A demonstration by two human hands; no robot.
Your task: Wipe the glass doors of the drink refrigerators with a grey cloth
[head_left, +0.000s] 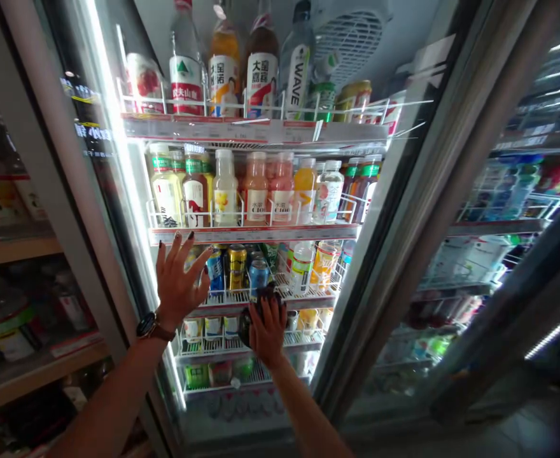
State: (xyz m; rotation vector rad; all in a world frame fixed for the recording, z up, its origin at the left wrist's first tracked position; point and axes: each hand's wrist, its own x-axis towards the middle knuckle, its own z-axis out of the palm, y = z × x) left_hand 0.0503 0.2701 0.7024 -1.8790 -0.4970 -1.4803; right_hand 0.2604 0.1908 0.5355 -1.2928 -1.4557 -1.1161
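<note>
I face an open drinks fridge with lit wire shelves. My left hand [179, 277], a watch on its wrist, is raised with fingers spread in front of the third shelf [308, 294], holding nothing. My right hand [266, 329] is closed round a dark bottle [247, 321] at the front edge of that shelf, just below a blue can [259, 275] and a gold can [237, 267]. Most of the dark bottle is hidden by my fingers.
Upper shelves carry tall bottles of juice and tea [256, 187] and water [297, 70]. Lower racks [223, 346] hold small cartons. The fridge's glass door [452, 210] stands open at right. Wooden shelves [13, 251] with goods lie at left.
</note>
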